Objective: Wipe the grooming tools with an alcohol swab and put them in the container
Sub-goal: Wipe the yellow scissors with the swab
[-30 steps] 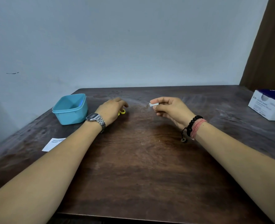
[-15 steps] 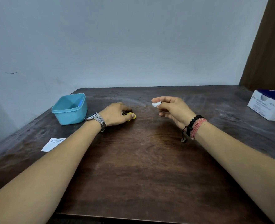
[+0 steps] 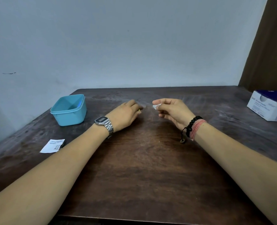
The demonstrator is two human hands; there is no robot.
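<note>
The left hand [image 3: 126, 113] curls over a small yellow-tipped tool [image 3: 139, 109] near the desk's [image 3: 142, 168] far middle; the right hand [image 3: 171, 111] pinches a white alcohol swab [image 3: 156, 106] just beside it. Best to lift the tool clear, wipe every face, then drop it in the blue container [image 3: 69, 111] at the far-left corner. Print on the white box [image 3: 269, 106] and torn wrapper [image 3: 53, 145] is unreadable.

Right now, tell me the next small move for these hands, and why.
Probably lift the yellow-handled tool toward the swab. The left hand covers the tool on the table, showing only a yellow sliver; the right hand pinches the swab beside it, apart.
</note>
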